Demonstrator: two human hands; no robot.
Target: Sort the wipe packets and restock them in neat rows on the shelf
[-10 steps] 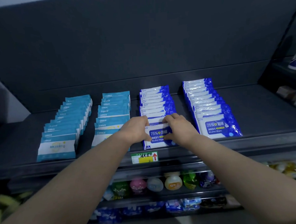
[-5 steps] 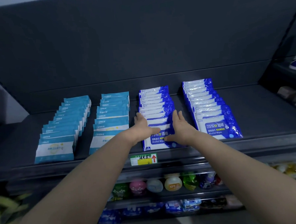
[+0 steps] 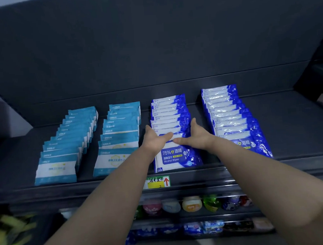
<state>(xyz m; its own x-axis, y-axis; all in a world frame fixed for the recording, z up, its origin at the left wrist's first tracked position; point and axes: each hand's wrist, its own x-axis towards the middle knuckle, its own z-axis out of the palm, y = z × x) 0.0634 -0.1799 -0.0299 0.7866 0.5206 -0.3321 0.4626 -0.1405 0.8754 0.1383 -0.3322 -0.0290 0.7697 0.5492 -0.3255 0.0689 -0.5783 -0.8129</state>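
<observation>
My left hand [image 3: 154,140] and right hand [image 3: 200,138] have slid off the front packet [image 3: 174,157] to flank the dark-blue row [image 3: 168,120]; fingers [image 3: 194,123] straight, seemingly pressing its sides; row nearly squared.

You are looking at a shop display. Across the middle of the frame, a dark metal shelf [image 3: 292,126] holds 4 front-facing rows of identical stock: 2 rows of light-blue wipe packets [image 3: 64,146] at the left, and 2 rows of dark-blue wipe packets [image 3: 229,115] at centre and right, printed "75% Alcohol Wipes". A price label [image 3: 156,182] with a red arrow sits on the shelf's front edge, lower centre. Beneath it, 2 lower tiers show small colourful bottles [image 3: 191,205] and more wrapped goods [image 3: 213,227].
</observation>
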